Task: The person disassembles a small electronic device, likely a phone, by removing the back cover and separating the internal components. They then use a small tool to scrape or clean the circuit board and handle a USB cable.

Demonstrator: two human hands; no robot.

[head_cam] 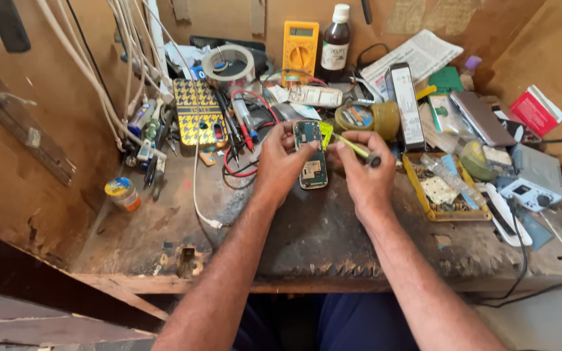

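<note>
Head view, phone [310,156] upright, screwdriver [354,147] slanting left

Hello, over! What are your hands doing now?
Left hand gripping opened phone. Right hand holding yellow screwdriver at it. Clutter all around, nothing blocking.
</note>
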